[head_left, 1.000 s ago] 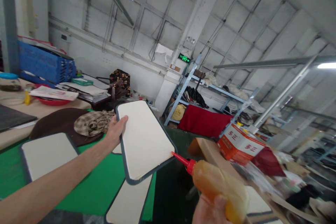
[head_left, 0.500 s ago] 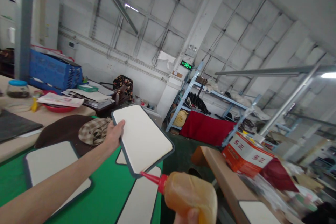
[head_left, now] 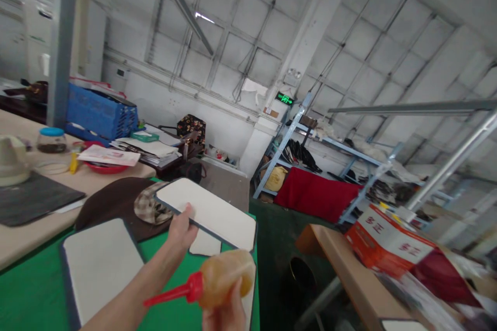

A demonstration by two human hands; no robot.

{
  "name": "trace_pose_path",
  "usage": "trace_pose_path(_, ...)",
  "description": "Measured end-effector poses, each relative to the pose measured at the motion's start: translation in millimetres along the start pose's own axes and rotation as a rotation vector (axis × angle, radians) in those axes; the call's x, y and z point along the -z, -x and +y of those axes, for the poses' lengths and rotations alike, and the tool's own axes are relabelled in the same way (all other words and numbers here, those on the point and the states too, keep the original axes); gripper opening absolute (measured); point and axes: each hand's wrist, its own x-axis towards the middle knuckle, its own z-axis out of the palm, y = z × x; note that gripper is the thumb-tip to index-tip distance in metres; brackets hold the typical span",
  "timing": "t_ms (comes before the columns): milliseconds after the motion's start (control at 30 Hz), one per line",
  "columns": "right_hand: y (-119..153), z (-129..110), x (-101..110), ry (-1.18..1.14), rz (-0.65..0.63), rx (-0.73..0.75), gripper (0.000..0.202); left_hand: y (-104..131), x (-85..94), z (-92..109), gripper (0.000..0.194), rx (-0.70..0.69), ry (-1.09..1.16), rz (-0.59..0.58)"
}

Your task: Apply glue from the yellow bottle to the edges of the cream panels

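Your left hand [head_left: 182, 230] pinches the near edge of a dark-rimmed white panel [head_left: 217, 212], held above the green counter [head_left: 34, 279]. Nearer you, your right hand [head_left: 226, 315] wraps around an amber bottle [head_left: 221, 273], red nozzle [head_left: 166, 295] pointing left. Another panel [head_left: 101, 261] lies left of both hands.

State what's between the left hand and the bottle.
Between left hand and bottle, the head view shows part of a lower white board and green surface.
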Motion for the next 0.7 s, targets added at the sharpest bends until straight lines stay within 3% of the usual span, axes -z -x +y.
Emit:
trace_pose_path(100,-13,13,-19,-0.036,-0.082,-0.032,0.035,19,2.2,-8,0.02,0.047,0.111,0.021)
trace_pose_path(233,-32,-1,-21,-0.017,-0.137,-0.016,0.033,36,16.2,-8,0.02,0.204,0.153,-0.031)
trace_pose_path(333,-38,-15,-13,0.019,-0.137,0.003,0.032,44,42.5,-14,0.023,0.307,0.061,-0.223)
trace_pose_path(433,-39,-32,-7,0.053,-0.12,0.043,0.027,50,84.7,-18,0.022,0.475,-0.072,-0.448)
trace_pose_path(533,-40,-50,1,0.091,-0.109,0.079,0.029,43,119.6,-3,0.033,0.709,-0.506,-0.772)
trace_pose_path(567,-40,-55,5,0.102,-0.101,0.083,0.03,38,122.2,7,0.032,0.673,-0.623,-0.852)
trace_pose_path(600,-40,-58,8,0.111,-0.091,0.08,0.033,31,118.2,18,0.028,0.531,-0.681,-0.887)
trace_pose_path(633,-38,-60,11,0.12,-0.083,0.066,0.035,24,107.5,31,0.026,0.341,-0.707,-0.878)
trace_pose_path(700,-32,-60,15,0.134,-0.059,0.049,0.038,13,70.0,54,0.03,-0.132,-0.65,-0.785)
